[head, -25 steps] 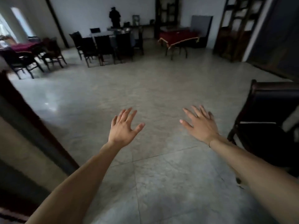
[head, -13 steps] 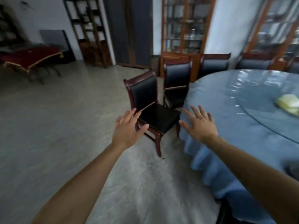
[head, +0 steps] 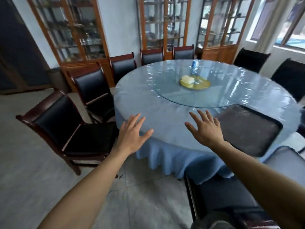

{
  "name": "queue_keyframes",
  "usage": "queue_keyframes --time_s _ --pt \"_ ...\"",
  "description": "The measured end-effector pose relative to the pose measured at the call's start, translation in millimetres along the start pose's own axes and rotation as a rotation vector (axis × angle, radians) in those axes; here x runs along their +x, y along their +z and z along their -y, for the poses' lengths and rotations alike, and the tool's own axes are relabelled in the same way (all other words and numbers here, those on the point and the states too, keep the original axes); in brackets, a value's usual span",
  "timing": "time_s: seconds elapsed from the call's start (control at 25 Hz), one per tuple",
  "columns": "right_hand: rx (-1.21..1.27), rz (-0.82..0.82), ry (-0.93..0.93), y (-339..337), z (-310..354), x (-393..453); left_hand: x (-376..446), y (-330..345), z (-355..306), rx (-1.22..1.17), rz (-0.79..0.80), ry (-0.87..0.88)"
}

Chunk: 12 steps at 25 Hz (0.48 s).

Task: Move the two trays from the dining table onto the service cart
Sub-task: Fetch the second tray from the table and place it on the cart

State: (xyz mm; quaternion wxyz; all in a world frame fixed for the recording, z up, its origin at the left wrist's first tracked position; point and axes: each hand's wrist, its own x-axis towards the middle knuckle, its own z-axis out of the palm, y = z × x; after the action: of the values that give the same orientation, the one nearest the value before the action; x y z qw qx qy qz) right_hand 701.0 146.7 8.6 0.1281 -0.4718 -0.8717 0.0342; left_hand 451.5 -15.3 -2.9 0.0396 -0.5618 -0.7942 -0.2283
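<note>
A dark rectangular tray (head: 247, 129) lies on the near right edge of the round dining table (head: 165, 113), which has a blue cloth under clear plastic. My right hand (head: 206, 129) hovers open just left of the tray, fingers spread, not touching it. My left hand (head: 132, 134) is open over the table's near left edge and holds nothing. I see only this one tray. No service cart is in view.
A glass turntable (head: 198, 96) in the table's middle carries a yellow plate (head: 194, 83) and a blue can (head: 195, 64). Dark chairs ring the table; one (head: 69, 129) stands at my left, another (head: 222, 195) below my right arm. Glass cabinets (head: 165, 22) line the back wall.
My view has swung right from the open floor to the dining table. The tray has come into view beside my right hand. Both hands stay open and raised.
</note>
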Motion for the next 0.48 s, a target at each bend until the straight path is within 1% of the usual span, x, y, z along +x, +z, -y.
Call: queue_keyframes --time_s 0.24,0.48 --pt "0.024 -0.054 0.268 2 -45 -35 46 38 -25 -0.095 0.071 0.163" --pt "0.035 -0.068 0.498 -9 -107 -65 81 83 -84 -0.171 0.172 0.287"
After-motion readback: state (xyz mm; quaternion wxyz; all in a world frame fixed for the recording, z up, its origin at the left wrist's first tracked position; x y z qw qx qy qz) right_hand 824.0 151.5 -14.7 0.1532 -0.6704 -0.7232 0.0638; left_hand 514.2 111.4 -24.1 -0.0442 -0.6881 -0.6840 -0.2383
